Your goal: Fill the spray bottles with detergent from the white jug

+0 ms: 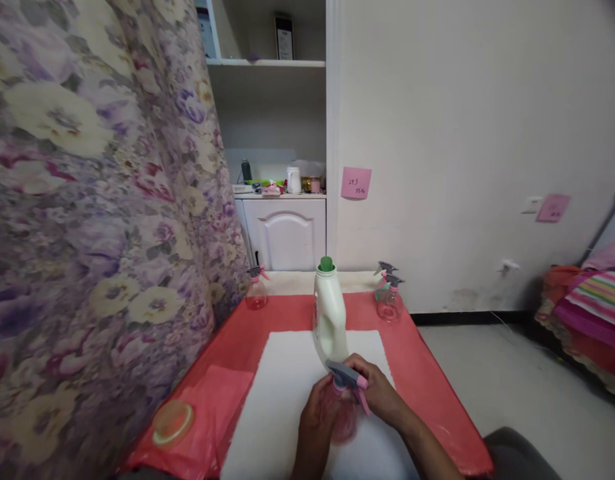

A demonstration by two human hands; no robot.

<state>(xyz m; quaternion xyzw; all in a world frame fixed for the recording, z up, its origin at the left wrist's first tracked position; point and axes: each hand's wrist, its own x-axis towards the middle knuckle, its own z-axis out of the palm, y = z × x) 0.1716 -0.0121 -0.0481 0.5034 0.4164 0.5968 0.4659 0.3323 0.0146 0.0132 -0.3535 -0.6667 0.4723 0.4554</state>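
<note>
A clear pink spray bottle (345,427) with a grey and pink trigger head stands low in front of me. My left hand (317,415) is wrapped round the bottle's body. Up at the trigger head, my right hand (370,383) has its fingers closed on the grey and pink sprayer. Just beyond both hands is a pale green jug (330,313) with a side handle. A green piece (326,264) sits in its open mouth. Both the jug and the spray bottle are over a white cloth (277,393).
One pink spray bottle (256,293) stands at the table's back left, and two more (390,305) at the back right. A round lid (172,423) lies on the red tabletop (432,387). A floral curtain (112,200) hangs along the left.
</note>
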